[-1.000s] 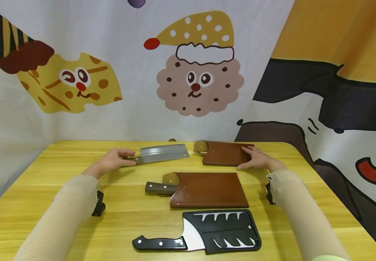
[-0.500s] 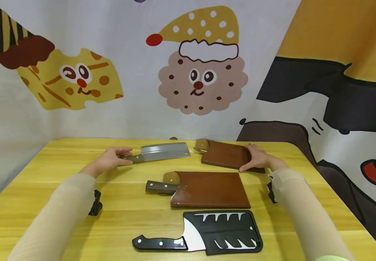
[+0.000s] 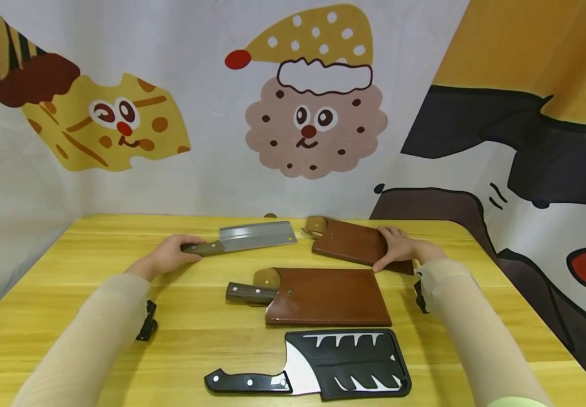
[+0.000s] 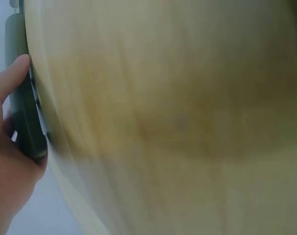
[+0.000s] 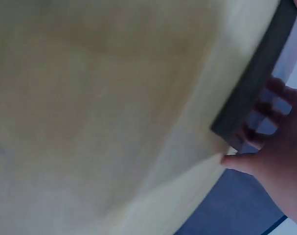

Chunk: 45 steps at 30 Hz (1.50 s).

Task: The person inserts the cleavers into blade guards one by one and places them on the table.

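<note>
At the back left, my left hand (image 3: 173, 254) grips the brown handle of a bare cleaver (image 3: 259, 236). The blade lies flat and points right. In the left wrist view, the thumb presses along the handle (image 4: 27, 115). My right hand (image 3: 402, 250) holds the right end of a brown leather knife sheath (image 3: 351, 240), its thumb at the near edge and its fingers over the far side. A tan strap flap (image 3: 316, 225) is at the sheath's left end. From the right wrist, the sheath (image 5: 258, 73) shows as a dark strip beside the curled fingers.
A second brown leather sheath (image 3: 331, 297) lies mid-table with a dark riveted handle (image 3: 250, 293) sticking out. Nearer, a black-handled cleaver (image 3: 247, 381) sits in a black slotted cover (image 3: 361, 362). Behind the wooden table (image 3: 94, 243) hangs a cartoon-printed curtain (image 3: 211, 186).
The right end of the held sheath has swung toward the near side, tilting it. My left hand has shifted slightly left along the cleaver handle and now closes round it. The nearer knives stay put.
</note>
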Each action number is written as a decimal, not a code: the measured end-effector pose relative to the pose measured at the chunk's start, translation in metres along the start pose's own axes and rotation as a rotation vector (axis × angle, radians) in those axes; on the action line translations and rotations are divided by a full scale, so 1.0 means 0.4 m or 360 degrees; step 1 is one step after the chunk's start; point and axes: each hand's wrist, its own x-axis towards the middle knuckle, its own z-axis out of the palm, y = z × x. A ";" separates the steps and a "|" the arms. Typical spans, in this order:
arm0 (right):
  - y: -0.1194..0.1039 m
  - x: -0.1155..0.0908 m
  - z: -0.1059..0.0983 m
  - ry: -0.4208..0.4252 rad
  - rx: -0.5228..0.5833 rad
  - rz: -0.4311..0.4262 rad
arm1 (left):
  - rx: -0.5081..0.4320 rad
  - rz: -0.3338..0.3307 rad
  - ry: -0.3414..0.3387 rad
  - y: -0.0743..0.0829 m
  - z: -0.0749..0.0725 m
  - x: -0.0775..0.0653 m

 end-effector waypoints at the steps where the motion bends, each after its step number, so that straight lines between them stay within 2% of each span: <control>1: 0.000 -0.002 0.001 0.0001 0.0020 -0.0015 | 0.0001 0.0010 0.0009 0.000 0.000 -0.003; 7: 0.013 -0.023 0.010 0.0086 0.0092 -0.0061 | 0.0014 0.0038 0.0067 0.001 -0.006 -0.014; 12: 0.026 -0.048 0.016 0.0184 0.0078 -0.0069 | 0.0015 0.0066 0.0067 0.005 -0.021 -0.022; 17: 0.028 -0.075 0.013 0.0215 0.0070 -0.0083 | -0.0025 0.0106 0.0059 0.018 -0.051 -0.036; 26: 0.004 -0.122 0.001 0.0239 0.0070 -0.0149 | 0.0011 0.0161 0.0035 0.061 -0.105 -0.052; 37: -0.033 -0.157 -0.025 0.0274 0.0012 -0.0225 | -0.0049 0.0187 -0.0016 0.082 -0.108 -0.065; 45: -0.041 -0.177 -0.024 0.0282 -0.0044 -0.0230 | -0.0122 0.0131 -0.0024 0.090 -0.117 -0.080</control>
